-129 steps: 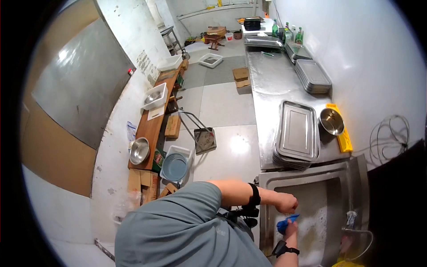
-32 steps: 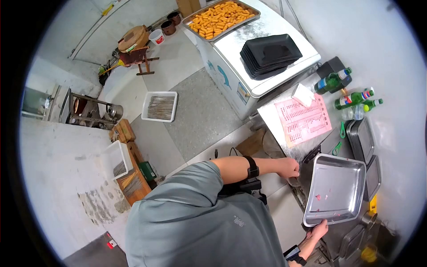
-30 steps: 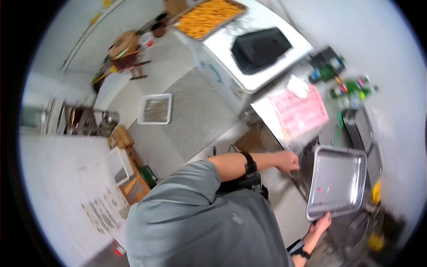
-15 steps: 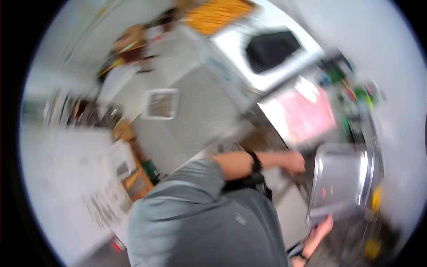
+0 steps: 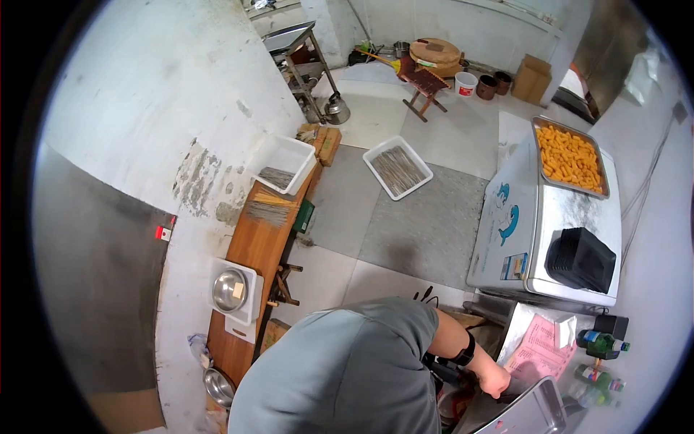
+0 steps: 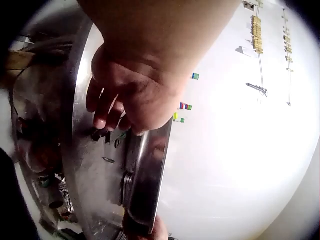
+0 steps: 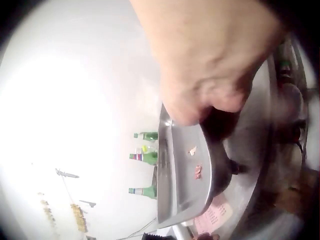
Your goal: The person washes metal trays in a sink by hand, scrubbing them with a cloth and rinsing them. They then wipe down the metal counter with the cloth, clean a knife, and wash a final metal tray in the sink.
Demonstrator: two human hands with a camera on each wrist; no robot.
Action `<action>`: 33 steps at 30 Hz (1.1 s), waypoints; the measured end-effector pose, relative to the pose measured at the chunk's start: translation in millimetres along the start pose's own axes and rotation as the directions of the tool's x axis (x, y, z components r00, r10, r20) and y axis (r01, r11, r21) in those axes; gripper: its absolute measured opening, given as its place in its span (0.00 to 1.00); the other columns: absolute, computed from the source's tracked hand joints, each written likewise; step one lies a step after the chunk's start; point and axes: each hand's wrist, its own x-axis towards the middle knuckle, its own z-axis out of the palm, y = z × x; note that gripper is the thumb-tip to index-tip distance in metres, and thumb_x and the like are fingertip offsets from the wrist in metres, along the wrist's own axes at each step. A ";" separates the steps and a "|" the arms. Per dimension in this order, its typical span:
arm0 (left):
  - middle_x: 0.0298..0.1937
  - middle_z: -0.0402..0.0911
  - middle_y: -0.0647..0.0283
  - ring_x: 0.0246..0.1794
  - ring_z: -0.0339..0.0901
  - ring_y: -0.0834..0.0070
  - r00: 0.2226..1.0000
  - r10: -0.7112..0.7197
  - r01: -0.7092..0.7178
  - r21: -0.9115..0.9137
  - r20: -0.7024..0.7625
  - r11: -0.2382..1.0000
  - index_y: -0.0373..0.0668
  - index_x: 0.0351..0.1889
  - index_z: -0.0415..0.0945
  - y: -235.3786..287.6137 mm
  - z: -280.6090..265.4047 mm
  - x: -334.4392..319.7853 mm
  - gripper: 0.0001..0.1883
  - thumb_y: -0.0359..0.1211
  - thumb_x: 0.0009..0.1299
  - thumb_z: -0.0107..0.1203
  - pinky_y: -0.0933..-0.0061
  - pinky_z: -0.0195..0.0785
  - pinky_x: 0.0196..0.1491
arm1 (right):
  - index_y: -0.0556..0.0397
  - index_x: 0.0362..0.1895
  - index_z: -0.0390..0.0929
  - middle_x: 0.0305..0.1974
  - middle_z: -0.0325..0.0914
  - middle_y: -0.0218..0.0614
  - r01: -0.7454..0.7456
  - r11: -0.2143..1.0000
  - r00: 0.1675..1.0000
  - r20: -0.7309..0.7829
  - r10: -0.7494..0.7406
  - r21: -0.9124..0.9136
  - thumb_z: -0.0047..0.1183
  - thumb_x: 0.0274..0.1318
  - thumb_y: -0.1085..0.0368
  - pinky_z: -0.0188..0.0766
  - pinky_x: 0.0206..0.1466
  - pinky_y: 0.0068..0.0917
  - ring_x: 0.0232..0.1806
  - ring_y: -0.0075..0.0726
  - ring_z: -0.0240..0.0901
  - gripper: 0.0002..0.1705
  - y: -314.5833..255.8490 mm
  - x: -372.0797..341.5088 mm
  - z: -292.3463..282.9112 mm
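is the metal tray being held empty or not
Not quite empty: the tray has small reddish scraps and a pale bit on its bottom.

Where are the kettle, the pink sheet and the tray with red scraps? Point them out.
Kettle (image 5: 337,113): head view, on its body.
Pink sheet (image 5: 536,351): head view, on its printed side.
Tray (image 7: 185,189): right wrist view, on its bare inside bottom.
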 end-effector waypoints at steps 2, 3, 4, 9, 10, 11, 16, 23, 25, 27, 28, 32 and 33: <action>0.24 0.78 0.46 0.29 0.76 0.51 0.999 0.034 -0.034 0.024 -0.014 0.999 0.34 0.22 0.78 -3.2 -2.7 -3.3 0.16 0.39 0.60 0.51 0.55 0.68 0.35 | 0.63 0.56 0.70 0.54 0.71 0.46 -0.002 1.000 1.000 0.012 0.003 -0.005 0.43 0.62 0.58 0.67 0.58 0.42 0.54 0.44 0.70 0.25 1.1 2.4 5.6; 0.26 0.79 0.47 0.30 0.76 0.53 0.999 0.050 -0.049 0.077 -0.010 0.996 0.34 0.23 0.78 -7.4 -2.9 -3.0 0.16 0.39 0.59 0.51 0.56 0.68 0.36 | 0.63 0.56 0.70 0.54 0.71 0.46 -0.003 1.000 1.000 0.008 0.003 -0.007 0.43 0.62 0.58 0.67 0.58 0.42 0.54 0.44 0.70 0.25 2.0 3.1 6.5; 0.27 0.80 0.48 0.31 0.76 0.55 0.997 0.073 -0.073 0.121 0.001 0.990 0.34 0.25 0.79 -8.4 2.0 -1.8 0.15 0.39 0.58 0.52 0.57 0.68 0.37 | 0.63 0.56 0.70 0.54 0.71 0.46 -0.009 1.000 1.000 0.002 0.009 -0.003 0.43 0.62 0.58 0.67 0.58 0.42 0.54 0.44 0.70 0.25 3.5 2.2 3.8; 0.25 0.79 0.47 0.30 0.76 0.52 1.000 -0.010 0.010 0.011 -0.027 1.000 0.34 0.23 0.79 4.0 -7.1 -20.8 0.16 0.40 0.60 0.50 0.55 0.68 0.36 | 0.63 0.55 0.71 0.54 0.72 0.46 -0.029 0.999 0.998 -0.060 0.030 0.021 0.43 0.62 0.58 0.68 0.58 0.42 0.53 0.44 0.70 0.24 10.7 -5.0 -1.2; 0.25 0.79 0.47 0.30 0.76 0.52 0.999 -0.048 0.048 -0.010 -0.021 0.999 0.34 0.24 0.79 4.7 -7.6 -22.4 0.17 0.40 0.60 0.50 0.55 0.68 0.36 | 0.63 0.55 0.71 0.54 0.72 0.46 -0.035 0.999 0.996 -0.077 0.037 0.026 0.43 0.62 0.58 0.68 0.58 0.42 0.53 0.44 0.70 0.24 12.1 -8.1 -2.0; 0.25 0.79 0.47 0.30 0.76 0.52 0.999 -0.045 0.044 -0.013 -0.014 0.999 0.34 0.24 0.79 4.7 -4.8 -21.2 0.17 0.40 0.60 0.50 0.55 0.68 0.36 | 0.63 0.55 0.71 0.54 0.72 0.46 -0.038 0.999 0.995 -0.086 0.040 0.027 0.43 0.62 0.58 0.68 0.58 0.42 0.53 0.45 0.71 0.24 12.8 -8.7 -3.5; 0.26 0.79 0.47 0.32 0.77 0.53 0.999 -0.004 0.007 -0.054 0.054 0.999 0.34 0.26 0.79 23.7 -1.8 -24.7 0.18 0.42 0.62 0.49 0.56 0.68 0.37 | 0.63 0.54 0.71 0.54 0.72 0.46 -0.056 0.997 0.987 -0.147 0.063 0.049 0.42 0.62 0.58 0.68 0.57 0.42 0.53 0.45 0.71 0.24 19.6 -17.7 -9.9; 0.21 0.78 0.54 0.24 0.76 0.63 0.984 0.033 0.016 -0.270 0.174 0.963 0.33 0.22 0.77 39.0 69.5 5.3 0.26 0.50 0.65 0.48 0.62 0.69 0.31 | 0.64 0.53 0.72 0.53 0.72 0.46 -0.075 0.991 0.962 -0.252 0.101 0.110 0.42 0.62 0.59 0.68 0.57 0.42 0.52 0.45 0.71 0.23 34.4 -36.5 -33.8; 0.21 0.78 0.54 0.25 0.77 0.63 0.974 0.065 -0.008 -0.254 0.216 0.967 0.34 0.24 0.77 55.1 82.6 3.6 0.28 0.52 0.65 0.47 0.62 0.69 0.30 | 0.64 0.53 0.72 0.53 0.72 0.46 -0.078 0.987 0.952 -0.282 0.114 0.138 0.42 0.62 0.59 0.68 0.56 0.42 0.52 0.45 0.71 0.23 42.0 -44.4 -45.7; 0.35 0.81 0.45 0.39 0.77 0.52 0.920 0.028 0.071 -0.237 0.390 0.969 0.30 0.35 0.77 67.7 99.3 4.5 0.28 0.52 0.65 0.49 0.58 0.69 0.42 | 0.64 0.52 0.73 0.53 0.72 0.46 -0.075 0.983 0.942 -0.311 0.124 0.165 0.42 0.62 0.59 0.69 0.56 0.42 0.52 0.45 0.71 0.23 50.5 -52.9 -59.0; 0.34 0.80 0.45 0.38 0.77 0.53 0.912 0.066 0.034 -0.235 0.405 0.971 0.30 0.35 0.77 74.1 107.4 3.0 0.28 0.52 0.65 0.49 0.57 0.69 0.42 | 0.64 0.52 0.73 0.53 0.72 0.46 -0.070 0.980 0.937 -0.326 0.129 0.185 0.42 0.62 0.59 0.69 0.56 0.42 0.52 0.45 0.71 0.23 55.3 -56.5 -66.5; 0.35 0.79 0.42 0.38 0.76 0.51 0.852 0.062 0.059 -0.213 0.520 0.975 0.29 0.37 0.76 96.9 151.0 4.3 0.26 0.50 0.64 0.50 0.56 0.68 0.42 | 0.65 0.52 0.73 0.53 0.72 0.46 -0.054 0.967 0.918 -0.369 0.146 0.248 0.42 0.62 0.59 0.69 0.56 0.43 0.52 0.45 0.71 0.23 81.4 -77.0 -113.5; 0.35 0.79 0.42 0.38 0.76 0.51 0.845 0.061 0.060 -0.208 0.531 0.976 0.29 0.37 0.76 97.0 170.4 9.1 0.26 0.50 0.64 0.50 0.56 0.68 0.42 | 0.65 0.52 0.73 0.53 0.72 0.46 -0.047 0.963 0.912 -0.381 0.150 0.267 0.42 0.62 0.59 0.69 0.56 0.43 0.52 0.45 0.71 0.23 89.4 -82.0 -129.0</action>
